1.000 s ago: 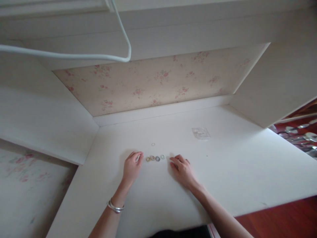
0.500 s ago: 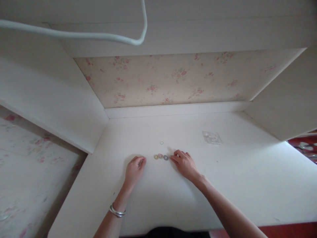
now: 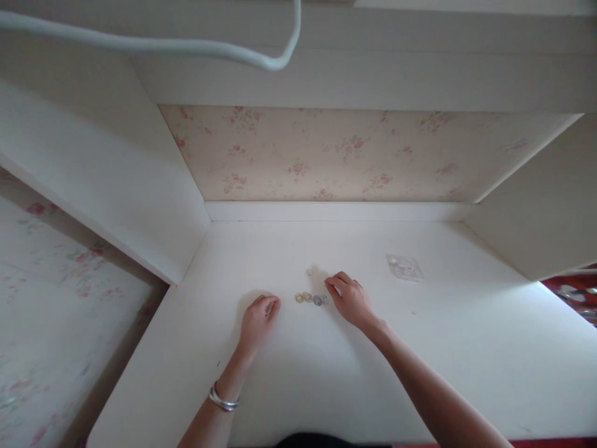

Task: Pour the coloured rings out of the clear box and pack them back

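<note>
A short row of small rings lies on the white tabletop between my hands: a yellow ring (image 3: 299,298), a pink ring (image 3: 308,297), a dark grey ring (image 3: 318,300) and a pale, clear-looking ring (image 3: 325,300). They sit side by side, close together or touching. One thin pale ring (image 3: 310,272) lies apart, behind the row. My left hand (image 3: 259,319) rests left of the row, its fingers curled with the tips pressed together; what they hold, if anything, is hidden. Just above the row's right end, my right hand (image 3: 351,300) has its fingertips together, with nothing visible in them.
Farther right lies a clear plastic bag (image 3: 404,267). White panels (image 3: 107,162) enclose the table (image 3: 420,373) at the sides, with floral wallpaper (image 3: 326,155) behind. A white cable or tube (image 3: 186,47) hangs across the upper left.
My right hand has moved from the row's right end up and away, uncovering the pale ring beside the grey one. My left hand has hardly moved. The view has shifted slightly.
</note>
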The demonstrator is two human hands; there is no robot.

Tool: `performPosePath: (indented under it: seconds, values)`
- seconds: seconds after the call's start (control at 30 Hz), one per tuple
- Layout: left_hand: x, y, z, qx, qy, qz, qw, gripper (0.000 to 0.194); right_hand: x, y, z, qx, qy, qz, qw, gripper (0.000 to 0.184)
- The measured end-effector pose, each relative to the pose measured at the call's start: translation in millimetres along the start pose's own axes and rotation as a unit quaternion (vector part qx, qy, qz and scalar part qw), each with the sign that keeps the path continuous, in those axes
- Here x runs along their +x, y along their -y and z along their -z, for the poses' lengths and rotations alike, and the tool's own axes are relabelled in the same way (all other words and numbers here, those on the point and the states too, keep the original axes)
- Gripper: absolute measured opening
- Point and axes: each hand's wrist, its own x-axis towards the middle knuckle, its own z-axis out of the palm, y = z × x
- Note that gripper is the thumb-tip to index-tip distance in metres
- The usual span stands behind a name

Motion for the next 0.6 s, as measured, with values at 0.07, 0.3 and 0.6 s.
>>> performPosePath:
  seconds: [0.07,0.3,0.6]
  values:
    - [-0.3,-0.2,0.3,-0.004,0.0,0.001,1.0,0.024,19.2,5.1,-0.2,-0.014,0.033,0.005,0.999,0.028]
    - [-4.0,-3.3,2.4,-0.003,-0.011,0.003,1.0,0.025,65.7,6.8,-11.8,-0.078,0.14,0.04,0.986,0.029]
    - [-2.4,-2.0,1.6,-0.005,-0.003,-0.003,1.0,0.026,42.5,-8.4,-1.1,-0.071,0.122,0.055,0.988,0.03]
